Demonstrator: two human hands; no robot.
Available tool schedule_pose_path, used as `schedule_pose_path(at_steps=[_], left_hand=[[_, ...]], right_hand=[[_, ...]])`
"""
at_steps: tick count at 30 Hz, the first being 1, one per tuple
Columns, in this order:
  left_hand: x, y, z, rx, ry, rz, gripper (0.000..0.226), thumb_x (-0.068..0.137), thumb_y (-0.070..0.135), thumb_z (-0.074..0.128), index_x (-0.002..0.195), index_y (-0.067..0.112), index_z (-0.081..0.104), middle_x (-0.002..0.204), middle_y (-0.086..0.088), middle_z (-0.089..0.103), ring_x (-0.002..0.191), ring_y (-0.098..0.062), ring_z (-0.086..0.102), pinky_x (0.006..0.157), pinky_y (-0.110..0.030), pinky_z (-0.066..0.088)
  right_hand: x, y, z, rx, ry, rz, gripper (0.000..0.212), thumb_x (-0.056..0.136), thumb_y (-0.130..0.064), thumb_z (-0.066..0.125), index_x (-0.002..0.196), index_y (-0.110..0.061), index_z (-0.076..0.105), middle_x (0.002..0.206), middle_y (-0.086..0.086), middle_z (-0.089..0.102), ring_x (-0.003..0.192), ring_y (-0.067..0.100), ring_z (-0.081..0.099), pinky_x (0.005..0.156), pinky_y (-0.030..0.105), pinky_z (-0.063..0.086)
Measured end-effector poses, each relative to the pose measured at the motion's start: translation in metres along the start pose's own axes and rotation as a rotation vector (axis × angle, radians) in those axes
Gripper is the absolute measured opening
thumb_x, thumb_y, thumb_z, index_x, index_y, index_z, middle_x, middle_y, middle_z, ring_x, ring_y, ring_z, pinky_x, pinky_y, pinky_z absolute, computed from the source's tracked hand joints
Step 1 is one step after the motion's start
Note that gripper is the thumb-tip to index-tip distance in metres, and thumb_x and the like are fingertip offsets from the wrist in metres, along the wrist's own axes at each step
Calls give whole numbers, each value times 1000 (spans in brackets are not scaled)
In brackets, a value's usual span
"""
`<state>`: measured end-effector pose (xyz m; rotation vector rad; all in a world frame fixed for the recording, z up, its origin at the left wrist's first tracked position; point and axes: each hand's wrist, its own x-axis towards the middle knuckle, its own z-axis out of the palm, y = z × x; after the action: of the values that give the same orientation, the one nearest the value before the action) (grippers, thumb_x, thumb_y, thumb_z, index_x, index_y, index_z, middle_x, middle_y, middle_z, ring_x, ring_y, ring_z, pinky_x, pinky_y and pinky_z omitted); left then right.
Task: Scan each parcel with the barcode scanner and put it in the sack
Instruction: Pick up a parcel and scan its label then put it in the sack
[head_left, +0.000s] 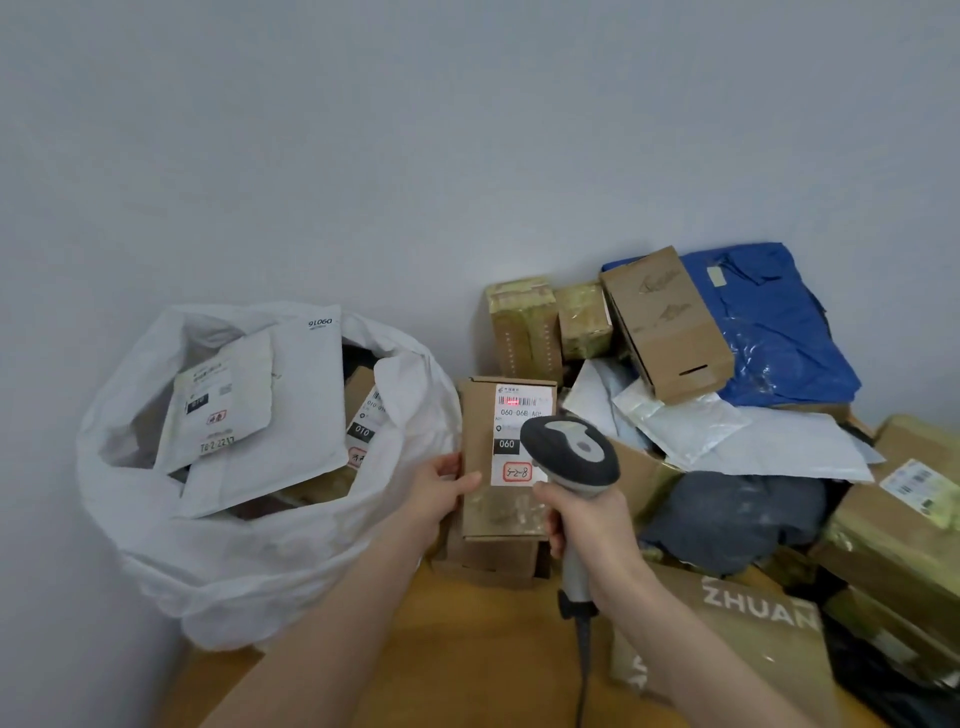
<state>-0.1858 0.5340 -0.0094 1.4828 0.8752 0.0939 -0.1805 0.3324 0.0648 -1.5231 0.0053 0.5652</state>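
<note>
My left hand (441, 493) grips the left edge of a small brown cardboard parcel (485, 447) and holds it upright. Its white label carries a barcode, "060" and a red-framed handwritten mark. My right hand (587, 519) grips the handle of a grey and black barcode scanner (571, 454), whose head points at the label. A red scan light glows on the barcode. To the left stands an open white sack (218, 551), which holds several white mailers and labelled boxes.
A heap of parcels fills the right side: taped brown boxes (524, 327), an open carton (667, 327), a blue plastic bag (774, 332), white mailers (727, 431), a grey bag (737, 514) and a box printed "ZHUAN" (753, 623). A grey wall stands behind. The wooden floor (467, 649) lies below.
</note>
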Motion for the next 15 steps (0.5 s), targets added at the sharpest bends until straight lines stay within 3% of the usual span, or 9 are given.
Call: schedule_pose_path(at_steps=[2, 6, 15], left_hand=[[5, -1, 1, 4, -8, 2, 56, 86, 9, 71, 136, 8, 47, 118, -4, 64, 93, -13, 63, 66, -22, 49], [8, 0, 5, 14, 4, 11, 57, 85, 7, 71, 137, 5, 47, 133, -12, 57, 120, -29, 55, 102, -43, 47], [3, 2, 11, 17, 13, 28, 58, 87, 6, 68, 140, 5, 44, 135, -12, 55, 126, -30, 51, 107, -47, 42]], right_hand=[[0, -1, 1, -1, 14, 7, 16, 85, -10, 68, 71, -4, 63, 48, 4, 55, 41, 16, 48, 47, 29, 41], [-2, -2, 1, -15, 24, 14, 21, 86, -11, 67, 67, -6, 60, 46, 2, 55, 39, 13, 47, 44, 24, 42], [-9, -3, -4, -36, 27, 16, 26, 86, -12, 66, 63, -5, 57, 44, 1, 53, 37, 11, 47, 45, 24, 42]])
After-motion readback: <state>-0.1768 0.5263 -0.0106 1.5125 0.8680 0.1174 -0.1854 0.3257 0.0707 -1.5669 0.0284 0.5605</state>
